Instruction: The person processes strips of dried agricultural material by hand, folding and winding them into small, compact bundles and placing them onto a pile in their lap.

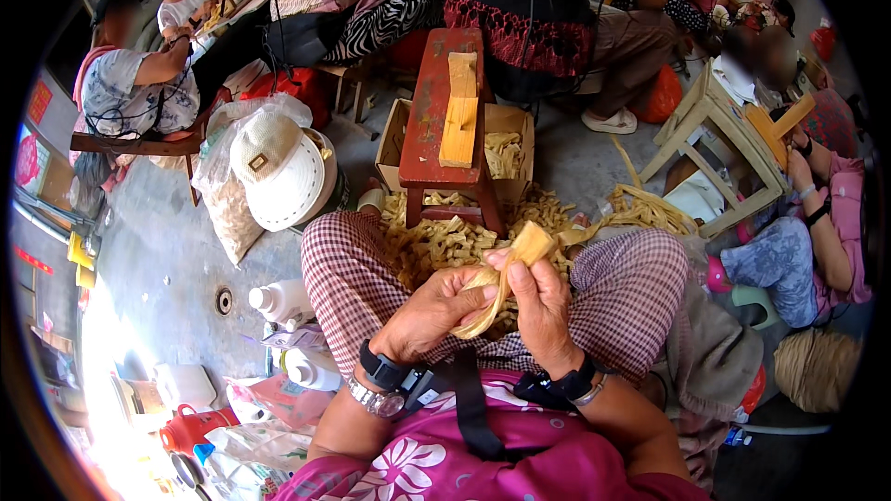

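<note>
Over my lap, both hands are closed on one pale yellow, ribbon-like strip (482,317). My left hand (429,308) pinches it between thumb and fingers where it curves in a loop. My right hand (544,311) grips the upper part, and a flat, block-like yellow end (532,243) sticks up past its fingertips. Whether that end is folded strip or a separate block, I cannot tell. Beyond my hands, a pile of short folded yellow pieces (441,250) lies between my knees. Longer loose strips (645,211) trail to its right.
A narrow red bench (434,111) stands ahead, with a yellow wooden piece (459,130) on it. Behind it is a cardboard box (520,121). A white cap (278,167), a white jug (281,301) and a red thermos (195,427) are at left. A wooden stool (710,144) and seated people surround me.
</note>
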Available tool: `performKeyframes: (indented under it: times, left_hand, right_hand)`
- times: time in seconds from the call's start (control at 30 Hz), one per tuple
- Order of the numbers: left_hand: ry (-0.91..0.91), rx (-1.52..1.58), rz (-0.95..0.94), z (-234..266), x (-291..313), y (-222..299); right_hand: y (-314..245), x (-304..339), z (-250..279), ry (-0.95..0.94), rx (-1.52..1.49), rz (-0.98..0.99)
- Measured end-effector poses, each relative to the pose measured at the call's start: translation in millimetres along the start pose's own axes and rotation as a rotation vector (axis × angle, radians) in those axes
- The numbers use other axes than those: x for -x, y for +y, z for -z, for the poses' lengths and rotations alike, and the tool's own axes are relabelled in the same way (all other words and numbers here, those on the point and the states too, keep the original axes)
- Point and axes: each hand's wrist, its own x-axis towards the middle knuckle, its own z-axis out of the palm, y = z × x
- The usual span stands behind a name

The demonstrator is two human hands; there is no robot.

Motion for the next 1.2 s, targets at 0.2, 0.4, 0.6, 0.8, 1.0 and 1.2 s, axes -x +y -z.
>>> performKeyframes:
  times: [0.2,0.4,0.6,0.8,1.0,1.2]
  left_hand:
    - [0.111,-0.451,-0.092,3.7,12.7,6.2]
    - [0.367,-1.277,-0.748,-6.9,8.9,3.8]
    - [0.287,-1.260,-0.813,1.2,4.5,-8.9]
    - [0.258,-0.470,-0.393,5.7,4.9,-17.1]
    - [0.127,0.123,-0.332,5.9,5.8,-13.1]
    - [0.043,0.307,-0.281,5.0,9.2,-14.8]
  right_hand:
    - [15.7,-3.5,-8.7,-0.074,0.122,-0.152]
    - [13.4,-10.8,1.8,-0.192,0.206,-0.313]
    - [18.8,-7.2,11.4,-0.305,0.241,-0.243]
    - [8.1,-0.5,10.4,-0.328,0.132,-0.172]
    - [2.7,-0.8,8.7,-0.304,0.223,0.036]
    - [2.3,1.0,9.0,-0.313,0.122,-0.130]
